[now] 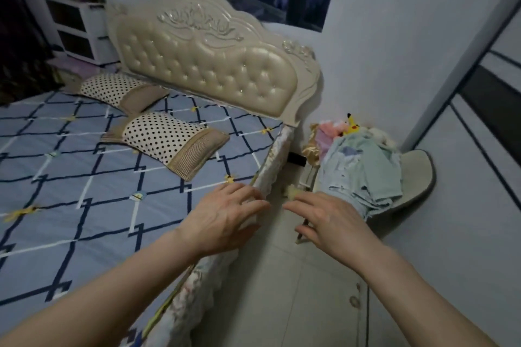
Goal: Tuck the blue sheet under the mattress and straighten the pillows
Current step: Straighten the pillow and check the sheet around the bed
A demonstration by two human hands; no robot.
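Left hand (225, 217) flat, fingers spread on mattress edge (270, 166); right hand (329, 220) open, empty; blue sheet (93, 166) looks tucked here, polka-dot pillows (163, 135) crooked, unstraightened

Clothes pile (363, 169) on chair (417, 177).

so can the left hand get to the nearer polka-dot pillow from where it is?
Probably yes. The left hand rests open at the bed's edge, and only flat blue sheet lies between it and the nearer pillow. Nothing blocks the way.
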